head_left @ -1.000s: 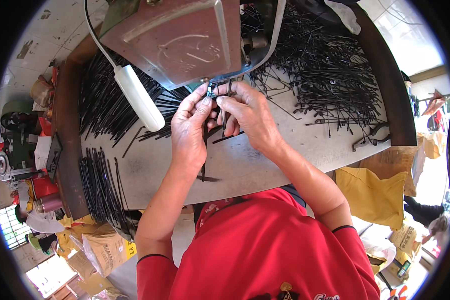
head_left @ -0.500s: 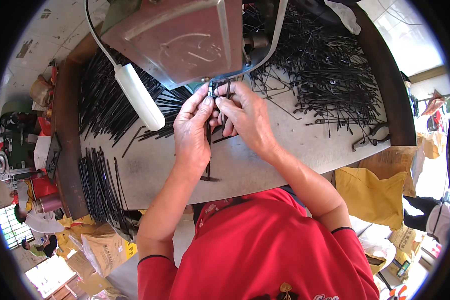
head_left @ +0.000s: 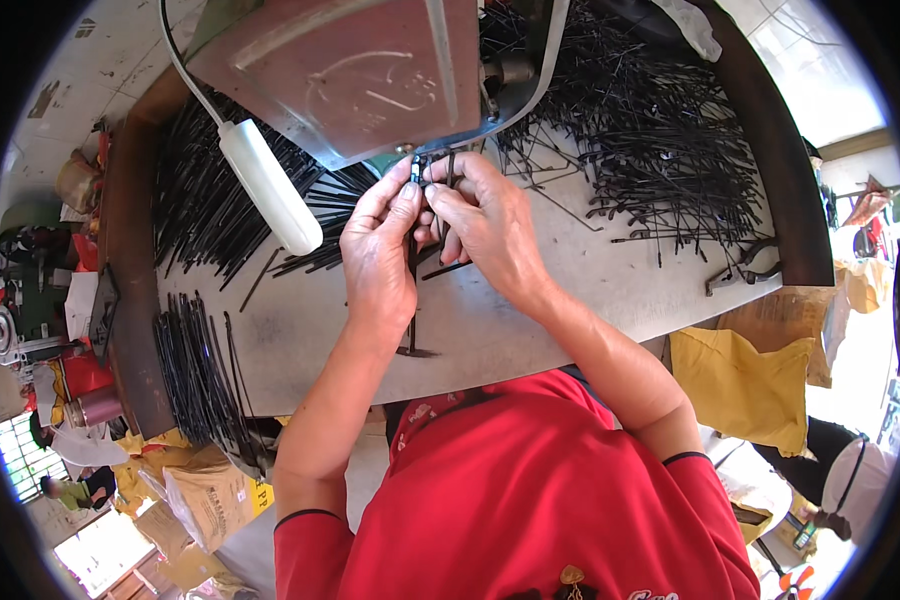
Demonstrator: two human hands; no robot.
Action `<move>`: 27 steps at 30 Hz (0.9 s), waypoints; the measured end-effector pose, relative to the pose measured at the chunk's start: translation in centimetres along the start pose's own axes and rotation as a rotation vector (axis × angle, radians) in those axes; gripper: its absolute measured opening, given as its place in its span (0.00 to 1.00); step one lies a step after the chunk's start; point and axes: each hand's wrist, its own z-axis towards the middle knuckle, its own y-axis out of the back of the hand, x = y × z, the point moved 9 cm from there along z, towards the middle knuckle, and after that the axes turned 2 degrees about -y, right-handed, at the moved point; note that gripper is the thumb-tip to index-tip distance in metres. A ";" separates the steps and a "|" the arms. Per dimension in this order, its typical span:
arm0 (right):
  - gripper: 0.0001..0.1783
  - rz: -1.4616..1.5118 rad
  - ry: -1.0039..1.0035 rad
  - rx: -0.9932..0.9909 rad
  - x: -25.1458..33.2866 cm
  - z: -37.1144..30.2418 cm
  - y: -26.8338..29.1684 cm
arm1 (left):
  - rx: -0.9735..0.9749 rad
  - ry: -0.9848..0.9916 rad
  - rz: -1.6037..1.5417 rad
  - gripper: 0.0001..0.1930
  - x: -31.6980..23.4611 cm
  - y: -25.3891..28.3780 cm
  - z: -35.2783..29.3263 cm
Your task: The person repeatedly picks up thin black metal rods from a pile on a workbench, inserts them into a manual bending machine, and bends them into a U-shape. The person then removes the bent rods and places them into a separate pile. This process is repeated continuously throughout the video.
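Note:
My left hand (head_left: 378, 255) is closed in a pinch around a thin black rod (head_left: 413, 310), which hangs down toward the table's front edge. The rod's upper end, with a small shiny fitting (head_left: 416, 172), pokes up between the fingertips just under the machine head (head_left: 345, 85). Close beside it, my right hand (head_left: 492, 225) is also closed. Its fingers hold another slim dark rod (head_left: 450, 165), upright, and the fingertips sit near the fitting. What the fingertips touch under the machine is partly hidden.
A white lamp (head_left: 270, 190) hangs left of my hands. Black rods lie in a left heap (head_left: 205, 200), a tangled right heap (head_left: 670, 160) and a near-left bundle (head_left: 195, 370). Pliers (head_left: 745, 272) rest at the table's right edge. A yellow cloth (head_left: 740, 385) hangs beyond it.
Both hands keep their grips; the rod's fitted end sits slightly closer under the machine. The machine and lamp appear shifted a little left and up. A white-and-dark shape at far right has moved lower.

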 end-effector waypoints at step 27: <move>0.10 -0.002 -0.015 -0.018 0.1 0.0 0.4 | 0.006 0.001 -0.015 0.17 -0.4 -0.5 0.1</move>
